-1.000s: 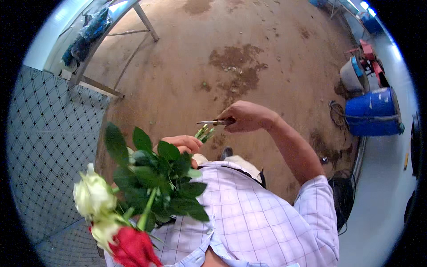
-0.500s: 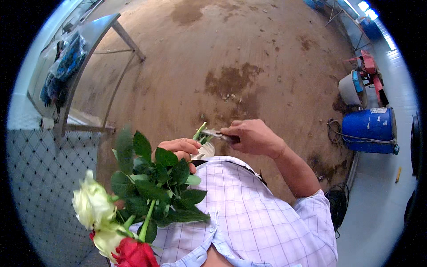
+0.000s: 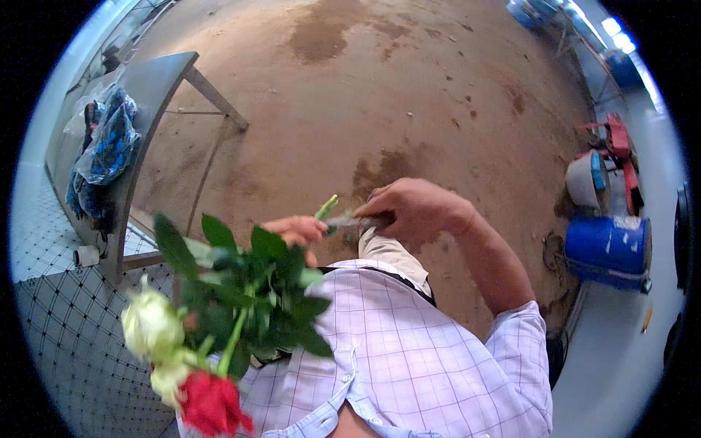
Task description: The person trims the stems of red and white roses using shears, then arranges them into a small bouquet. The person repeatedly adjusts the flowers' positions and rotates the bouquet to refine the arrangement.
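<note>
My left hand (image 3: 296, 232) is closed round the stems of a small bunch of roses (image 3: 244, 321). White blooms (image 3: 152, 325) and a red bloom (image 3: 212, 403) hang toward the lower left, and dark green leaves hide part of the hand. Cut stem ends (image 3: 328, 206) stick out beyond the fingers. My right hand (image 3: 416, 208) grips pruning shears (image 3: 358, 221), whose blades reach to the stems just past my left hand. Blur keeps me from telling whether the blades touch a stem.
A metal table (image 3: 157, 95) at the left carries a plastic bag (image 3: 113, 142) of dark and blue items. Below it hangs netting (image 3: 66, 343). Along the right wall are a blue drum (image 3: 607, 252), a grey bucket (image 3: 583, 181) and a red metal frame (image 3: 619, 139). The brown floor (image 3: 307, 131) has damp patches.
The view has shifted, so table and drum sit lower in the picture. Both hands stay together at the stem ends, with the shears still in my right hand.
</note>
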Available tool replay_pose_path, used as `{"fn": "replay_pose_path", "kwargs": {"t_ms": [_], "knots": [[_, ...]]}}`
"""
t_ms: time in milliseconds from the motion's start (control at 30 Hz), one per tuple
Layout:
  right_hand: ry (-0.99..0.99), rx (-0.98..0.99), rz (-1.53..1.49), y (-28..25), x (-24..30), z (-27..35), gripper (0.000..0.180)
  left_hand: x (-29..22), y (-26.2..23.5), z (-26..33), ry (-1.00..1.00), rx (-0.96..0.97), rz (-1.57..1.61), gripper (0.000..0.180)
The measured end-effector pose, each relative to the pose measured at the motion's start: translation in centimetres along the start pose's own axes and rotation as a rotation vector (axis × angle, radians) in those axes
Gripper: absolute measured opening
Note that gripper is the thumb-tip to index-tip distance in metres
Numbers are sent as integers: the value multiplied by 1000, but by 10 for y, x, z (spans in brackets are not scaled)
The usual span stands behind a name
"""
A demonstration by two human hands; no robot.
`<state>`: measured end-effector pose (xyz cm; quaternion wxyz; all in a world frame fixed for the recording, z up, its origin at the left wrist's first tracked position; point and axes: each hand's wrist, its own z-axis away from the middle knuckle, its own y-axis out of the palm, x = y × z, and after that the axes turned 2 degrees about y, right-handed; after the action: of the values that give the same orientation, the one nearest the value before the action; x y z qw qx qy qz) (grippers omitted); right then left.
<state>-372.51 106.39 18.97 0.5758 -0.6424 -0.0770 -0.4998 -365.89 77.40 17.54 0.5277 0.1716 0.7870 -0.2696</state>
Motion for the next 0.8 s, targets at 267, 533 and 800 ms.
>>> {"fn": "replay_pose_path", "kwargs": {"t_ms": [267, 533, 800], "knots": [[378, -429, -602, -52, -140, -110, 38, 151, -131, -126, -427, -1319, 610, 38], [426, -498, -979, -120, -187, -165, 39, 226, -196, -254, -433, -1527, 980, 38], [374, -668, -309, -228, -235, -245, 38, 288, -265, -377, -480, -1448, 909, 41]]}}
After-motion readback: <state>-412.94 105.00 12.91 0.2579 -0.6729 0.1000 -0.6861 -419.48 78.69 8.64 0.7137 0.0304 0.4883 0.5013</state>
